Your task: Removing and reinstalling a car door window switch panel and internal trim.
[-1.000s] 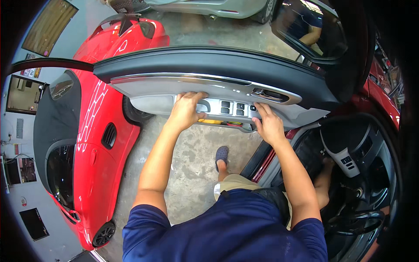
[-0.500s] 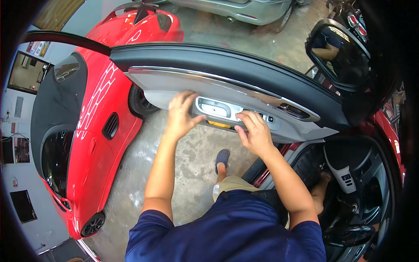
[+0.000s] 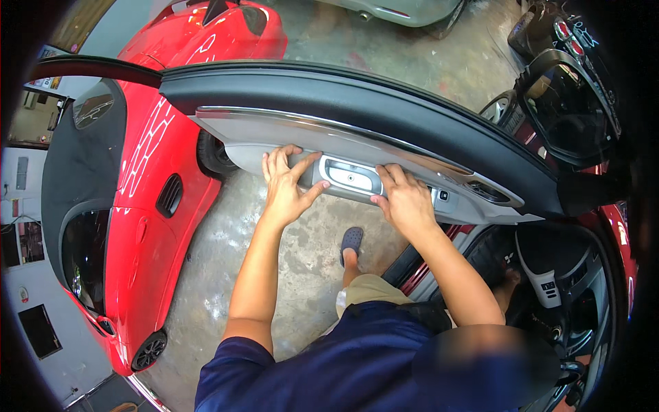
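A silver-grey trim panel (image 3: pixel 353 180) lies along the armrest of the open car door. A recessed cup and window switches are set in it. My left hand (image 3: pixel 283 189) spans the panel's left end, its index finger on the far edge and thumb at the near edge. Over the switches lies my right hand (image 3: pixel 406 199), with its fingers across the top and its thumb at the near edge, hiding most of them. One switch (image 3: pixel 443 196) shows beyond its knuckles. Both hands grip the panel from its edges.
The grey door panel (image 3: pixel 261 130) arches across the view, its chrome inner handle (image 3: pixel 489 192) at the right. A red car (image 3: pixel 147 226) stands on the left. The door mirror (image 3: pixel 566 103) juts out at upper right. My shoe (image 3: pixel 351 242) is on the concrete floor.
My left hand has come right and down onto the panel's end. My right hand has settled lower over the switches. The yellow patch under the armrest is out of sight.
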Motion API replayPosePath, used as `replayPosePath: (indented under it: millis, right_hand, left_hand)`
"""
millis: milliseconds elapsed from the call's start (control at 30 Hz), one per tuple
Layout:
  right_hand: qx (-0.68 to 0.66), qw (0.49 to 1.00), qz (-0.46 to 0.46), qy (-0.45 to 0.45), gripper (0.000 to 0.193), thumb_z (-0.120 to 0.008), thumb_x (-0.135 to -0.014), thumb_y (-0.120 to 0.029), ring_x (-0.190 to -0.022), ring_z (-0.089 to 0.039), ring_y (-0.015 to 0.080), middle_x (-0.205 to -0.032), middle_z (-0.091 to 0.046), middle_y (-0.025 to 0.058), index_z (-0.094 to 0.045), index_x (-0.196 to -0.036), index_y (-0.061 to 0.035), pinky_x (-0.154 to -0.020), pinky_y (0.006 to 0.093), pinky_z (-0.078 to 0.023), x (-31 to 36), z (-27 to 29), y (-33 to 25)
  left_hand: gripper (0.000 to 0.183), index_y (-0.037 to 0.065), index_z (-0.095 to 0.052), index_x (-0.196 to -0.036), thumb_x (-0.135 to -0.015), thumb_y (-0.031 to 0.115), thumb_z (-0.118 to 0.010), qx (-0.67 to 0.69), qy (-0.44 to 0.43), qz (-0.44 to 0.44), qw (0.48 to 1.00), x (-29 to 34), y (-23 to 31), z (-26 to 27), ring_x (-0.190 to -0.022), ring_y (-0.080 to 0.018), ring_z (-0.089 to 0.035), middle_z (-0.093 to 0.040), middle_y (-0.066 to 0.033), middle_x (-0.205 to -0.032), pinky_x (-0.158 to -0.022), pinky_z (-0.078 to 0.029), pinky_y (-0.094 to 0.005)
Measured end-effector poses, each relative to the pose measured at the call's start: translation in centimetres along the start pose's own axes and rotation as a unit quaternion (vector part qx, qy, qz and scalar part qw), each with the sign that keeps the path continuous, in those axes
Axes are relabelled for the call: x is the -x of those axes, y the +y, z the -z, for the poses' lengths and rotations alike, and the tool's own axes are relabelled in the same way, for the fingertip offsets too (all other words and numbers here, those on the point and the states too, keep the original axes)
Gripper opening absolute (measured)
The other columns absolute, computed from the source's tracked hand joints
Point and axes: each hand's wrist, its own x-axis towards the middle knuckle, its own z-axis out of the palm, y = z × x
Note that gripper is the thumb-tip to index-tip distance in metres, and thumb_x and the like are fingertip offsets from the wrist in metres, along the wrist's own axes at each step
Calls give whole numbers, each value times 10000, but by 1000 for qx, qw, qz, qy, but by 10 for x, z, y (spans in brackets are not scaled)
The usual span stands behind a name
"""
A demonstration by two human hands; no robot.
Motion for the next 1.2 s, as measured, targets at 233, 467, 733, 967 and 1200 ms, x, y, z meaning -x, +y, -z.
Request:
replayPosePath:
  millis: [233,467,733,967,1200]
  right_hand:
    - [1,1000,5,29,605,-738,-867,-311,-1112,-595,303,-1273,-589,96,-564,-1385,-53,-919,439,-488,5,-12,3]
    - [-2,1000,6,7,606,-718,-882,-328,-1119,-562,268,-1272,-582,75,-562,-1394,-44,-922,427,-443,3,-4,0]
    - [27,1000,-3,-11,592,-714,-895,-348,-1144,-549,271,-1237,-581,76,-577,-1391,-55,-953,427,-426,0,-3,-2]
    - [-41,985,39,165,555,-724,-894,-359,-1132,-568,293,-1303,-589,80,-592,-1348,-69,-944,437,-435,49,-8,13]
    - [-246,958,-105,102,155,-719,-901,-169,-800,-646,317,-874,-625,130,-677,-917,-21,-711,393,-512,173,-19,62]
  left_hand:
    - [607,182,-627,-1330,-788,384,-814,-7,1,9,1000,2,6,-5,-1353,-393,-363,-447,-176,-1342,-1194,-115,-626]
    - [597,181,-623,-1331,-794,384,-786,-18,6,12,1000,3,10,-4,-1341,-398,-371,-450,-185,-1342,-1197,-123,-619]
    - [624,173,-607,-1342,-790,413,-772,-61,-5,23,998,4,12,-3,-1335,-394,-404,-490,-193,-1356,-1176,-200,-608]
    - [836,-49,-393,-1459,-924,498,-728,143,451,329,817,-27,-109,10,-1313,-392,-474,-486,-273,-1413,-1105,-385,-478]
    - [965,117,-355,-1543,-935,852,-212,474,335,288,762,-55,-163,44,-1432,-317,-405,-424,-174,-1572,-1190,-265,-466]
